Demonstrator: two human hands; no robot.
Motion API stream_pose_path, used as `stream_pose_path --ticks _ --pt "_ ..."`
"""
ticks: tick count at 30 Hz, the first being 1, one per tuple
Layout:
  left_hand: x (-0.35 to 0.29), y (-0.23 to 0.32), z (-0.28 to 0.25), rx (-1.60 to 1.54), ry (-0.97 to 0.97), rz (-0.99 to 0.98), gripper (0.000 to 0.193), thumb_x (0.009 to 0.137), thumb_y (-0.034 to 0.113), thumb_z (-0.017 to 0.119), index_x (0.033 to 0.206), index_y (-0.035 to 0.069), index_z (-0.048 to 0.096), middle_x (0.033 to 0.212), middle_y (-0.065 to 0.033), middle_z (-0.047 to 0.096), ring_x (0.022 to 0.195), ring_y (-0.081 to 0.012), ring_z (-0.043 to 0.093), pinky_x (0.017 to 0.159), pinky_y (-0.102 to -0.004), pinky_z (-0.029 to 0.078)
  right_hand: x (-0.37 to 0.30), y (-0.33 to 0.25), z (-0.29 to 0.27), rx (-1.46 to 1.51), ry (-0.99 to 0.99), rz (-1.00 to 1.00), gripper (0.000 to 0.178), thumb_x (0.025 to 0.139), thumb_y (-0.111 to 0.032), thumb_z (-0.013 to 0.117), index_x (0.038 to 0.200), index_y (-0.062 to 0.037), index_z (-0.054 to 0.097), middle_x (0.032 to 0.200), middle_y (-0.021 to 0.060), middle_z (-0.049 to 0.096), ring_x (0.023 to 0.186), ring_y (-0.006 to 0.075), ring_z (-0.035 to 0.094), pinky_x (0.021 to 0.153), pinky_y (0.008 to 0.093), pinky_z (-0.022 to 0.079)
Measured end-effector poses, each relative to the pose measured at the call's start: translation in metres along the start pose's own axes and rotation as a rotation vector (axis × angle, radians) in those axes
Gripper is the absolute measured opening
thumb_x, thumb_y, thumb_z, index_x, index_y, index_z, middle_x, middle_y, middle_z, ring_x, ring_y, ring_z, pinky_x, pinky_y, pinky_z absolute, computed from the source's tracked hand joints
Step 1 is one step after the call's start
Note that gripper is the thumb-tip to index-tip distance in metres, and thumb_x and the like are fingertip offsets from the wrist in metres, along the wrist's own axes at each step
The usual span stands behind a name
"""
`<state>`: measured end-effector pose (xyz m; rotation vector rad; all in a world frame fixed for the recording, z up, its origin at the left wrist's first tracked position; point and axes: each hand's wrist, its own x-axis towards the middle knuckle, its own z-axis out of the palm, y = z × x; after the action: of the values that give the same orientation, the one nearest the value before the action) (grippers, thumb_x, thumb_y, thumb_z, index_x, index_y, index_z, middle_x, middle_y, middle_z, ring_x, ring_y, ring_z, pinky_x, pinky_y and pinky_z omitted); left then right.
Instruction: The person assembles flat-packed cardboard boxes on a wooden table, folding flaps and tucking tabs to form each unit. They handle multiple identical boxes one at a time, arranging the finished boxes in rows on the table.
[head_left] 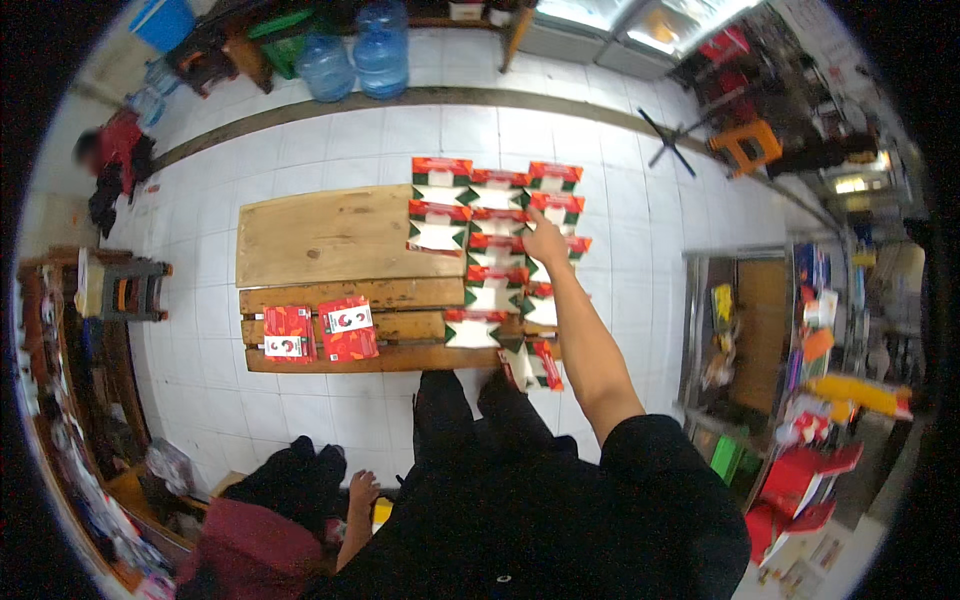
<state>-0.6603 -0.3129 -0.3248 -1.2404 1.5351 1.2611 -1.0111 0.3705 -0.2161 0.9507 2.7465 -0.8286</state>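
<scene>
My right hand [543,240] reaches over several red, white and green cartons [495,294] laid in rough columns at the right of a low wooden table. Its index finger is stretched out and meets the edge of a carton [553,207] in the right column; nothing shows in its grasp. The hand and arm hide part of that column. One carton [532,366] lies tilted at the table's near edge. Down at my left side, my left hand [363,488] hangs with fingers apart, beside something yellow [381,513] that I cannot make out.
Two red packs [348,328] with white labels lie on the near left of the wooden table [320,235]. A person in maroon [250,545] sits close by on my left. Large blue water bottles [380,65] stand beyond; shelving [735,330] is at right.
</scene>
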Motion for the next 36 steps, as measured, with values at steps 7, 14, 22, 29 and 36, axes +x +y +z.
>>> stream_pose_path --ticks 7,14,22,29,36 --pt "0.038 0.110 0.054 0.444 0.020 0.484 0.042 0.095 0.019 0.060 0.132 0.001 0.053 0.100 -0.0142 0.069 0.084 -0.0207 0.069 0.069 -0.0307 0.054 -0.182 0.173 0.045 0.113 0.352 0.506 0.039 0.083 -0.023 0.063 0.115 -0.0012 0.068 0.096 0.0228 0.071 0.093 0.0409 0.068 0.085 0.0467 0.053" --pt "0.088 0.197 0.249 0.753 -0.145 0.835 0.050 0.094 0.025 0.065 0.134 -0.002 0.052 0.116 -0.0223 0.067 0.105 -0.0307 0.068 0.095 -0.0396 0.051 -0.235 0.262 0.132 -0.213 -0.087 0.342 0.087 0.070 -0.040 0.084 0.143 -0.0072 0.050 0.141 0.0250 0.049 0.129 0.0390 0.050 0.101 0.0522 0.045" --pt "0.152 0.209 0.412 0.851 -0.058 0.823 0.055 0.089 0.024 0.070 0.135 -0.002 0.054 0.127 -0.0265 0.061 0.117 -0.0436 0.059 0.097 -0.0468 0.048 -0.171 0.291 0.131 -0.277 -0.445 0.019 0.016 0.080 -0.012 0.069 0.096 -0.0122 0.066 0.102 0.0118 0.068 0.096 0.0319 0.067 0.091 0.0524 0.046" --pt "0.125 0.176 0.438 0.839 -0.041 0.886 0.021 0.083 0.004 0.067 0.102 -0.004 0.062 0.101 -0.0230 0.068 0.094 -0.0406 0.065 0.083 -0.0458 0.052 -0.135 0.310 0.114 -0.179 -0.274 -0.139 0.022 0.078 -0.011 0.075 0.097 -0.0076 0.065 0.097 0.0105 0.066 0.096 0.0321 0.063 0.093 0.0479 0.046" --pt "0.106 0.160 0.465 0.709 0.025 0.910 0.028 0.085 0.006 0.066 0.112 -0.002 0.064 0.097 -0.0193 0.070 0.090 -0.0367 0.068 0.078 -0.0422 0.053 -0.144 0.308 0.098 -0.190 0.014 -0.036 0.057 0.079 -0.018 0.078 0.131 -0.0072 0.057 0.128 0.0161 0.056 0.124 0.0344 0.051 0.109 0.0459 0.038"
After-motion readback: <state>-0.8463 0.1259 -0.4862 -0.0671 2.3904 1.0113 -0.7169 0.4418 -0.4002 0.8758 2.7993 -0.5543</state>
